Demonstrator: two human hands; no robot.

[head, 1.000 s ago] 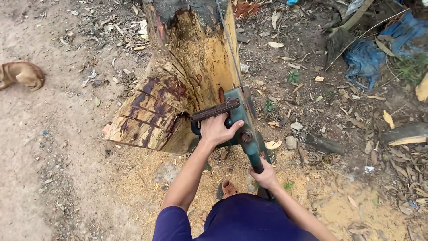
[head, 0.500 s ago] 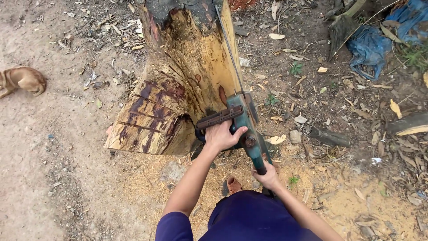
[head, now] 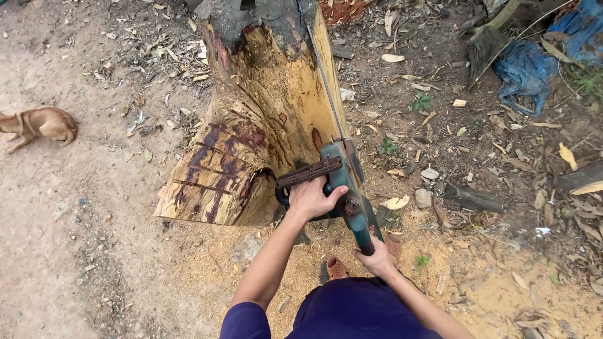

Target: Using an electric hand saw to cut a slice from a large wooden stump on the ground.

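A small tan dog lies on the bare grey dirt ground at the left edge. At the upper right, a crumpled blue plastic sheet rests among dry fallen leaves, near a short dark piece of branch and a pale grey stone.

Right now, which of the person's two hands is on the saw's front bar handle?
The left hand, wrapped over the dark bar across the chainsaw. The right hand grips the rear handle, nearer the body.

No packages, labels, signs, screens.
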